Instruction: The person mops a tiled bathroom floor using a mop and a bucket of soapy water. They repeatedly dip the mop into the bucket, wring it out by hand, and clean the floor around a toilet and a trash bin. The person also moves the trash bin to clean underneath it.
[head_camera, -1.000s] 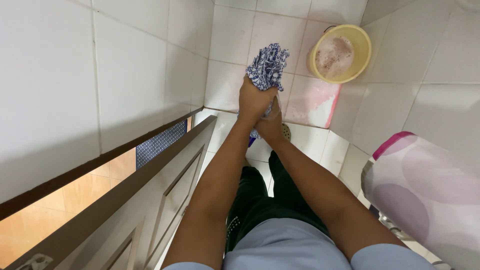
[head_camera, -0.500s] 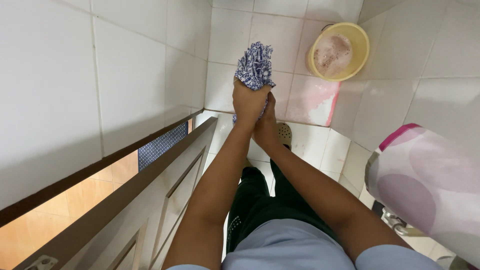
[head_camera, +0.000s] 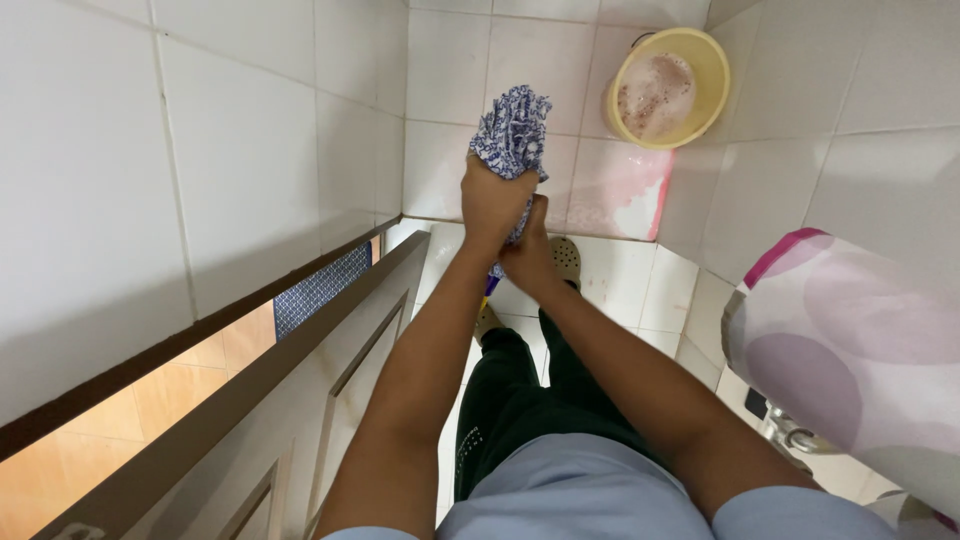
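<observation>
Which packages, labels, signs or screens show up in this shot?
None in view.
The hands grip a blue and white patterned cloth.
Yellow round basin of foamy water, top right on the tiled floor.
Pink plastic sheet lies under the basin.

Home bathroom: tiled walls (head_camera: 200, 150), yellow wash basin (head_camera: 668, 88), door (head_camera: 300, 400).

Even, bright overhead lighting is filling the scene; soft glare is showing on the white wall tiles (head_camera: 230, 170); wide-angle distortion is bending the edges; focus is holding sharp centrally.
</observation>
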